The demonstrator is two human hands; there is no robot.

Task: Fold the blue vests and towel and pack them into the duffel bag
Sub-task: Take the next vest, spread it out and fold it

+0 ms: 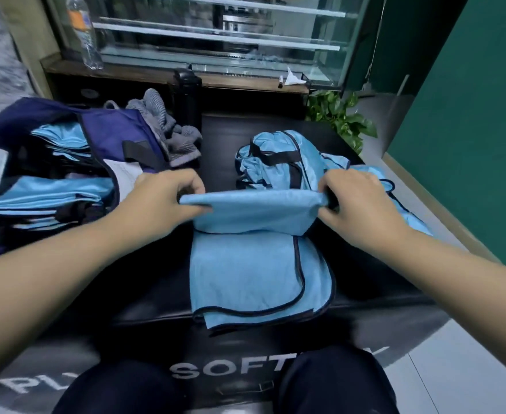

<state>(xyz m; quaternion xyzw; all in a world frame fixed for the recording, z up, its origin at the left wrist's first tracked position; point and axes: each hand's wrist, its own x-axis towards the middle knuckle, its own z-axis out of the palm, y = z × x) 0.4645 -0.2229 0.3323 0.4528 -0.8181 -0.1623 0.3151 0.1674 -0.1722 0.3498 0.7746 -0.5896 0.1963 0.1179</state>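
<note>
In the middle of the frame a light blue vest (245, 264) with dark trim lies on a black padded bench (365, 264). Its far part is lifted and doubled toward the near part, so a soft folded edge runs straight across between the two hands. The near part of the vest lies flat on the bench, below the hands, and its trimmed edge curves along the right and bottom sides.

The left hand (162, 195) is at the left end of the folded edge. Its fingers are curled and the thumb and fingers pinch the cloth there. The right hand (356, 198) is at the right end of the same edge and grips the cloth in the same way, with the fingers bent around the fold. Both hands are narrow, closed on the vest, and the cloth is stretched lightly between them.

Behind the hands, in the upper middle of the frame, a heap of unfolded blue vests (278, 156) lies on the bench, and part of it passes under the right hand toward the right edge. At the left of the frame stands the open navy duffel bag (108, 130), with folded blue vests (36, 198) stacked inside it. Just beside the bag, toward the centre, lies a crumpled grey towel (171, 130). At the bottom the person's knees in dark trousers (126, 389) are seen.
</note>
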